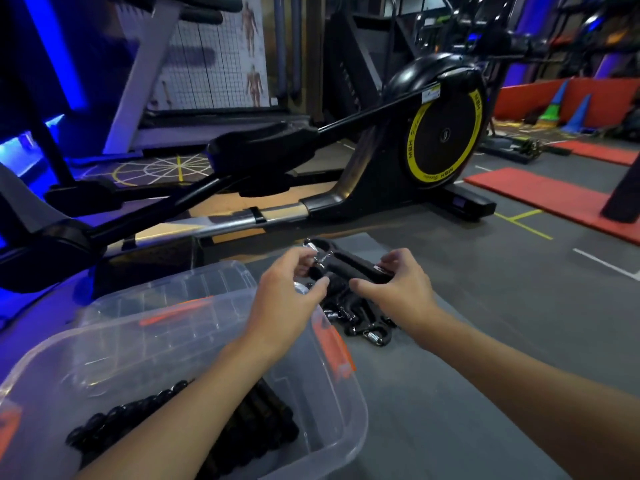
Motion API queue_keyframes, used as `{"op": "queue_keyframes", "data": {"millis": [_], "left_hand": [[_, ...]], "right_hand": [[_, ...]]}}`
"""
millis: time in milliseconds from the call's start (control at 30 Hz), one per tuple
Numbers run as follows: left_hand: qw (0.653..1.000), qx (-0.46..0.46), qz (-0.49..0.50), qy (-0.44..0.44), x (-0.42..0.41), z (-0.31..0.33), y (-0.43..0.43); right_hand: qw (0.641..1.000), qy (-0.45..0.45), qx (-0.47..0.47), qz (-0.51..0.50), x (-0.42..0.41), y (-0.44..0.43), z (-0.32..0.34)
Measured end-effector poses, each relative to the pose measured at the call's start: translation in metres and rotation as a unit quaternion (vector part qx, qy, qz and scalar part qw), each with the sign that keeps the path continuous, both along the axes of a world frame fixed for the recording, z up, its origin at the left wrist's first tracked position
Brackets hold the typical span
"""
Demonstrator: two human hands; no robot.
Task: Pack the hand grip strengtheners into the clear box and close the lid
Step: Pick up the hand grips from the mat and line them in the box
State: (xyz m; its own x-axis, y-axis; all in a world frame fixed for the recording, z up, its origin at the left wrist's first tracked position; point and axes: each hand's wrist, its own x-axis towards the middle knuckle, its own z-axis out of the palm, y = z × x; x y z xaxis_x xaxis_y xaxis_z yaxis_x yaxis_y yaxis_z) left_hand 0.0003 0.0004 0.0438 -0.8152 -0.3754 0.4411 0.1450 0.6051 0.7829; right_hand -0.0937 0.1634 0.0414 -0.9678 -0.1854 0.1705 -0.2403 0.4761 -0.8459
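Note:
A black hand grip strengthener (349, 263) with a metal spring is held above the floor between both hands. My left hand (287, 299) pinches its spring end, and my right hand (398, 289) grips the far end of its handle. A pile of black strengtheners (360, 323) lies on the grey floor just below my hands. The clear box (332, 389) stands open at the lower left with several black strengtheners (114, 424) inside. Its clear lid (162, 299) with orange clips leans behind the box.
A black elliptical trainer (381, 168) with a yellow-ringed flywheel stands right behind the pile. A treadmill (145, 81) is at the back left. Red mats (540, 195) lie on the floor to the right, with grey floor in between.

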Motion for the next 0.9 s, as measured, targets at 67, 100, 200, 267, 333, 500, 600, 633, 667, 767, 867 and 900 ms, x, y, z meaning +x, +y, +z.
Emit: {"op": "queue_keyframes", "data": {"millis": [67,100,200,267,333,500,600,633,667,767,867,900], "left_hand": [[0.998,0.009,0.015,0.054,0.006,0.011,-0.002],[0.997,0.015,0.026,0.073,0.009,0.015,-0.004],[0.994,0.016,0.047,0.097,0.021,0.023,-0.014],[0.992,-0.003,0.060,0.110,0.029,0.026,-0.022],[0.992,-0.013,0.072,0.104,0.038,0.027,-0.031],[0.996,-0.004,0.078,0.036,0.056,0.005,-0.056],[0.997,0.000,0.075,-0.007,0.060,-0.019,-0.066],[0.997,0.000,0.073,-0.024,0.061,-0.027,-0.068],[0.997,-0.001,0.069,-0.042,0.060,-0.036,-0.070],[0.995,0.003,0.055,-0.087,0.054,-0.064,-0.072],[0.991,0.012,0.033,-0.130,0.046,-0.088,-0.070],[0.989,0.009,0.025,-0.143,0.043,-0.094,-0.069]], "right_hand": [[0.996,-0.056,-0.066,0.011,0.019,-0.011,0.008],[0.992,-0.084,-0.094,0.012,0.027,-0.017,0.011],[0.980,-0.150,-0.132,0.022,0.044,-0.031,0.016],[0.973,-0.176,-0.139,0.052,0.053,-0.037,0.018],[0.971,-0.179,-0.136,0.078,0.057,-0.039,0.017],[0.987,-0.047,0.039,0.150,0.061,-0.033,-0.012],[0.970,-0.047,0.094,0.219,0.070,-0.035,-0.033],[0.969,-0.041,0.100,0.224,0.072,-0.036,-0.038],[0.969,-0.024,0.111,0.221,0.071,-0.038,-0.041],[0.958,0.029,0.178,0.222,0.062,-0.039,-0.049],[0.954,0.015,0.199,0.225,0.058,-0.039,-0.054],[0.954,0.015,0.197,0.224,0.057,-0.039,-0.055]]}}
